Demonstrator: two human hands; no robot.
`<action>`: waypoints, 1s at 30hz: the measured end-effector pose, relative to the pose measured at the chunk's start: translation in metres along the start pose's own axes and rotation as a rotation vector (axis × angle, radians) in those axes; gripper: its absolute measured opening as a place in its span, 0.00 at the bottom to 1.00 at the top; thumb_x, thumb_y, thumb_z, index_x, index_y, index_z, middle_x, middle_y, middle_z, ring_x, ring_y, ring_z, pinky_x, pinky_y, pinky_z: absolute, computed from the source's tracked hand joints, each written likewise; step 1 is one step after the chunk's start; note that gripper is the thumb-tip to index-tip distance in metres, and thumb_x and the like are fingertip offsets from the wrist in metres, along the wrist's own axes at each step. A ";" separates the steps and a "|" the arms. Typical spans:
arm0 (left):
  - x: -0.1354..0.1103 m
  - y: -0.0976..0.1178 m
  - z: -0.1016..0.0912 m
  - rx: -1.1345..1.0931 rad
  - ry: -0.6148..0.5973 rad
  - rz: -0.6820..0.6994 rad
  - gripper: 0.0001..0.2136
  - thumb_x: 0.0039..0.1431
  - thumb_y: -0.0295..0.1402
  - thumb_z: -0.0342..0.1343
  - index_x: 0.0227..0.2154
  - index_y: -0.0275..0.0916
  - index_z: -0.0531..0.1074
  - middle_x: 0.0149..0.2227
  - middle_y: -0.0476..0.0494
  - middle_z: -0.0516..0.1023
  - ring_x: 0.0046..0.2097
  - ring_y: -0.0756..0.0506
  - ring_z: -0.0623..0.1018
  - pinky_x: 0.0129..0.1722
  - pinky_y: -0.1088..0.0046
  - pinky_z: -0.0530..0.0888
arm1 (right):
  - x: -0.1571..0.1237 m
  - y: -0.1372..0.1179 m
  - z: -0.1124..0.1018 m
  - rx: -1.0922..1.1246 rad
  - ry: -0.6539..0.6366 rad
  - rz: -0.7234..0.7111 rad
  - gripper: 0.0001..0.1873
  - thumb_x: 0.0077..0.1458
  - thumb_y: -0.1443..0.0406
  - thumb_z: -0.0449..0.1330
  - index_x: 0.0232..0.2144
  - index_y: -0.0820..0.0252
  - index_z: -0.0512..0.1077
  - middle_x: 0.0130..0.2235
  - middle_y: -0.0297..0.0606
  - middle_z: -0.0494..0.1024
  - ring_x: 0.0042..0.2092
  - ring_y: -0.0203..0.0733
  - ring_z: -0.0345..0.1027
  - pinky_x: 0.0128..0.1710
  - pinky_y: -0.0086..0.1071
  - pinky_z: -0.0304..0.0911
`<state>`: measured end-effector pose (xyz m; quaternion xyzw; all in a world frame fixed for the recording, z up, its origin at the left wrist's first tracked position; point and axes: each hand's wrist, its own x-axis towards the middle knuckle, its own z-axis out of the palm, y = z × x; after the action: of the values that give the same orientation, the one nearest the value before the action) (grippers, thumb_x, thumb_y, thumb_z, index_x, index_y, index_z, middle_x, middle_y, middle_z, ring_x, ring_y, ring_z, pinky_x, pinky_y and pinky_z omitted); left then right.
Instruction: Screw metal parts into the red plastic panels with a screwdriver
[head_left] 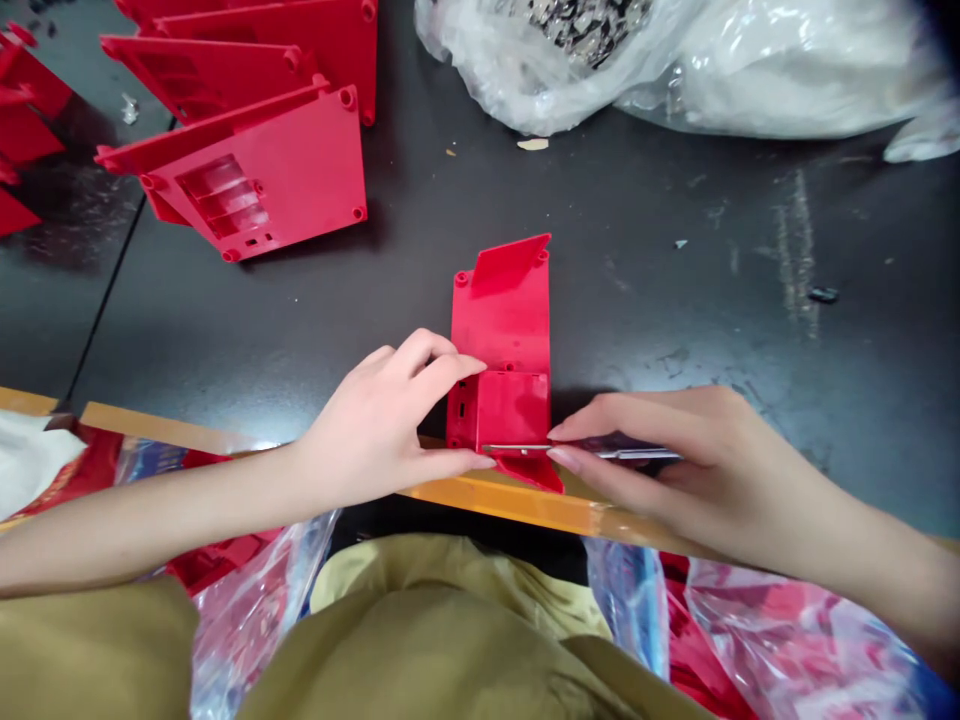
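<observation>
A red plastic housing [501,320] lies at the table's front edge, with raised walls at both ends and a box-like compartment [514,408] in its nearer part. My left hand [394,415] grips this housing from the left, thumb at the near side and fingertips by the compartment's far edge. Pinched between the thumb and fingers of my right hand [675,450] is a slim pair of metal tweezers [643,454]. Their thin tip points left, along the near edge of the compartment. Whether the tip holds anything is too small to tell.
Several more red housings [307,180] stand at the far left. A clear plastic bag [487,85] of small metallic-looking pieces sits at the back, beside another bulging bag [780,80]. Yellow edging [517,503] runs along the dark table [675,330]. Bagged red parts [780,620] lie below.
</observation>
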<state>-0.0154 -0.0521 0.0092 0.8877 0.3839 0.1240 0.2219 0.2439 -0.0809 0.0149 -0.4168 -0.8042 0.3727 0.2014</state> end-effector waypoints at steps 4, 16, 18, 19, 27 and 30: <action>0.001 -0.004 0.001 -0.053 -0.016 0.024 0.31 0.55 0.56 0.59 0.53 0.36 0.67 0.47 0.39 0.71 0.40 0.46 0.73 0.39 0.66 0.73 | 0.001 0.002 -0.002 -0.061 -0.014 -0.046 0.07 0.63 0.64 0.58 0.33 0.57 0.75 0.27 0.28 0.77 0.23 0.28 0.65 0.23 0.26 0.55; 0.015 -0.004 -0.016 -0.311 -0.191 -0.112 0.26 0.52 0.50 0.65 0.49 0.40 0.70 0.42 0.47 0.71 0.31 0.53 0.67 0.32 0.74 0.68 | -0.002 0.001 0.004 -0.182 -0.017 -0.119 0.11 0.66 0.66 0.53 0.31 0.60 0.71 0.22 0.27 0.70 0.19 0.28 0.55 0.20 0.27 0.47; 0.016 -0.004 -0.019 -0.311 -0.222 -0.138 0.25 0.52 0.47 0.65 0.49 0.40 0.70 0.42 0.47 0.70 0.32 0.53 0.68 0.33 0.74 0.68 | -0.002 0.001 0.005 -0.196 -0.015 -0.125 0.12 0.66 0.65 0.53 0.30 0.60 0.70 0.21 0.27 0.68 0.19 0.28 0.54 0.20 0.28 0.47; 0.017 -0.003 -0.021 -0.310 -0.245 -0.147 0.25 0.52 0.46 0.66 0.49 0.40 0.70 0.42 0.47 0.70 0.32 0.53 0.68 0.33 0.74 0.68 | -0.003 0.001 0.006 -0.203 -0.014 -0.126 0.12 0.66 0.65 0.52 0.30 0.60 0.70 0.21 0.27 0.67 0.19 0.28 0.53 0.20 0.28 0.46; 0.023 0.001 -0.027 -0.332 -0.318 -0.174 0.23 0.52 0.47 0.64 0.47 0.39 0.70 0.42 0.48 0.69 0.35 0.51 0.69 0.34 0.72 0.69 | -0.003 -0.001 0.006 -0.197 -0.006 -0.115 0.13 0.66 0.66 0.52 0.28 0.60 0.69 0.20 0.26 0.64 0.19 0.29 0.51 0.20 0.29 0.45; 0.023 0.001 -0.025 -0.313 -0.296 -0.171 0.22 0.52 0.46 0.65 0.45 0.39 0.70 0.40 0.49 0.68 0.34 0.52 0.69 0.34 0.73 0.69 | -0.003 -0.001 0.007 -0.212 0.009 -0.120 0.14 0.66 0.66 0.52 0.28 0.60 0.69 0.20 0.27 0.65 0.19 0.29 0.53 0.19 0.28 0.46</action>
<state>-0.0087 -0.0282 0.0326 0.8151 0.3972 0.0313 0.4205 0.2409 -0.0870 0.0114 -0.3885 -0.8618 0.2709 0.1816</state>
